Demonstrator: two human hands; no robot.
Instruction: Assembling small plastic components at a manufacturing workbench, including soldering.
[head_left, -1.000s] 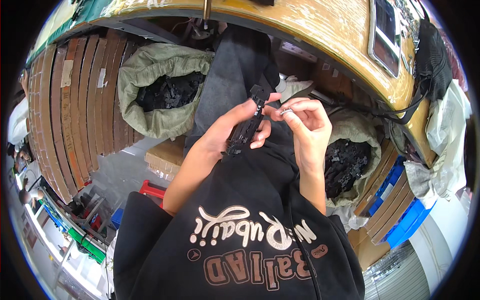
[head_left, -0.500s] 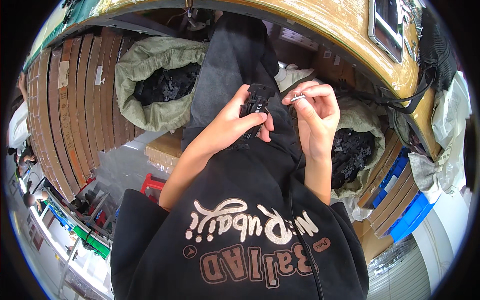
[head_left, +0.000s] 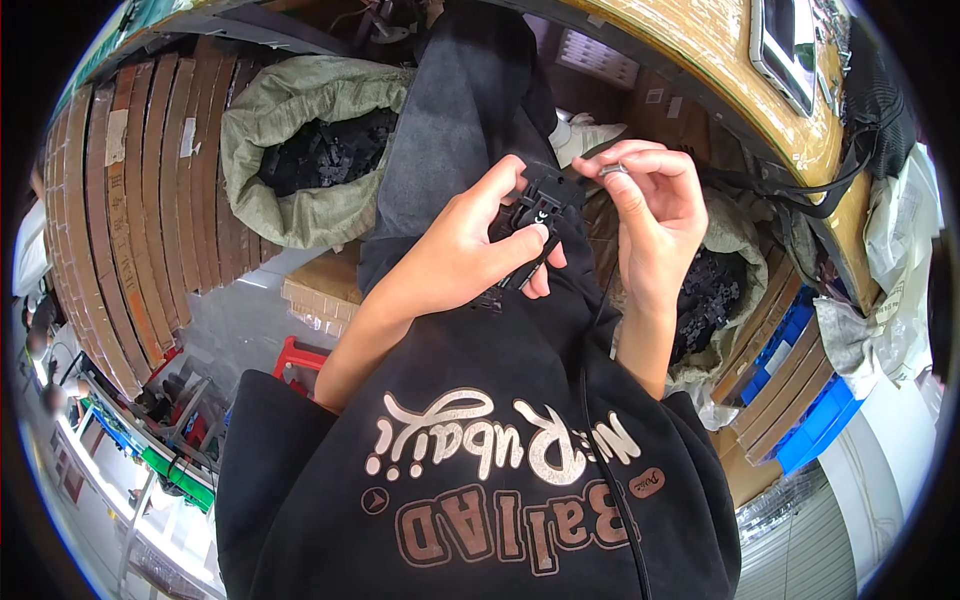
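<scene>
A black plastic part (head_left: 530, 215), long and boxy with moulded recesses and small white print, lies in the grip of my left hand (head_left: 475, 235). My thumb presses on its face and the fingers wrap behind it. My right hand (head_left: 655, 205), raised beside the part's upper end, pinches a small silvery metal piece (head_left: 612, 170) between thumb and fingertips. The metal piece is apart from the black part. Its exact kind is too small to make out.
Woven sacks of small black pieces stand left (head_left: 320, 155) and right (head_left: 712, 295). Flattened cartons (head_left: 140, 210) are stacked at far left. A wooden table edge (head_left: 690, 60) curves across the top, carrying a framed device (head_left: 785, 50). A red stool (head_left: 300, 358) is near my left elbow.
Both hands have shifted slightly to the right; the black part is tilted more. My right hand has risen a little with the metal piece, its fingers turned toward the part.
</scene>
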